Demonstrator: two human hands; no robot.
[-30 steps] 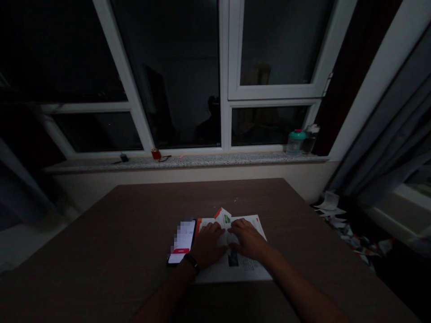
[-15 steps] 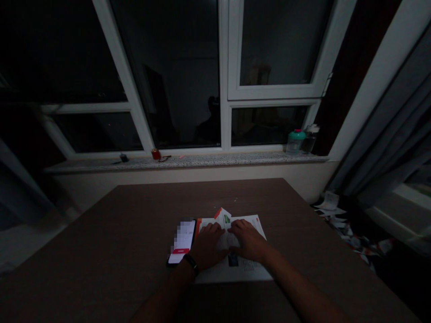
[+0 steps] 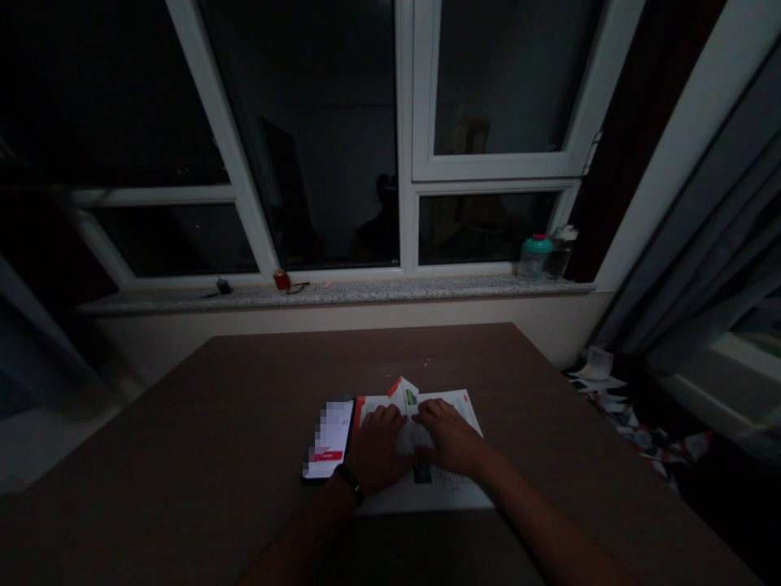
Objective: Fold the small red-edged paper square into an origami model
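Note:
A small folded paper with an orange edge and a green picture lies on an open printed booklet. My left hand rests on the paper's left side, its fingers bent and its thumb reaching inward. From the right, my right hand bends its fingers and thumb over the same paper. The fingertips of both hands come close together at the paper's middle, and the lower part of the fold is partly hidden. A black band circles my left wrist. Just left of the booklet is a phone with its screen lit.
The brown table stands against a wall below a granite windowsill. On the sill are a teal-lidded bottle, a clear bottle and a small red object. Scattered papers lie right of the table.

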